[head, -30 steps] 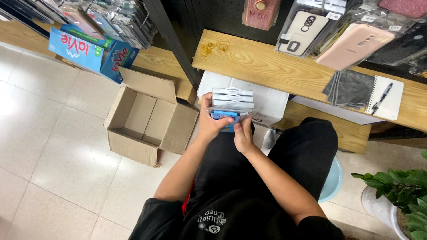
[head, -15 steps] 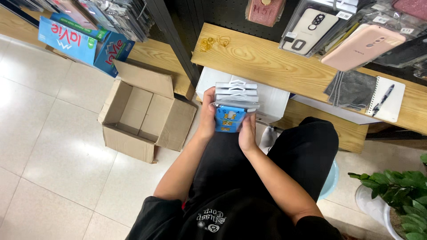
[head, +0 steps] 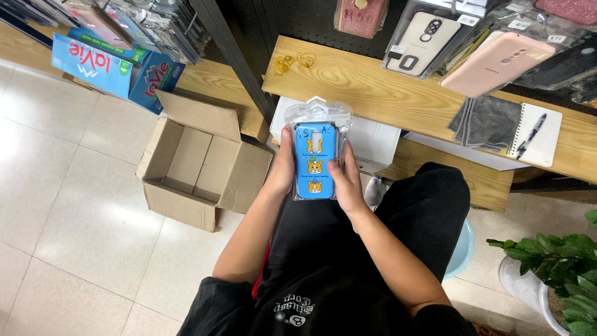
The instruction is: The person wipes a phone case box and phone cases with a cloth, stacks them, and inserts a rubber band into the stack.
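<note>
A blue phone case with small cartoon dogs on it, sealed in a clear plastic bag (head: 314,158), is held upright in front of me. My left hand (head: 283,168) grips its left edge and my right hand (head: 346,180) grips its right edge, thumb on the front. Behind the case lies a white box (head: 373,138) on the lower shelf. I sit with my legs in black trousers (head: 410,218) below the hands.
An empty open cardboard box (head: 199,168) stands on the tiled floor to the left. A wooden shelf (head: 360,81) carries a notebook with pen (head: 536,134) and a grey cloth (head: 488,121). Packaged phone cases (head: 491,53) hang above. A potted plant (head: 559,267) is lower right.
The blue case has been lifted and turned upright to face me, with both hands now on its sides; the view has shifted slightly.
</note>
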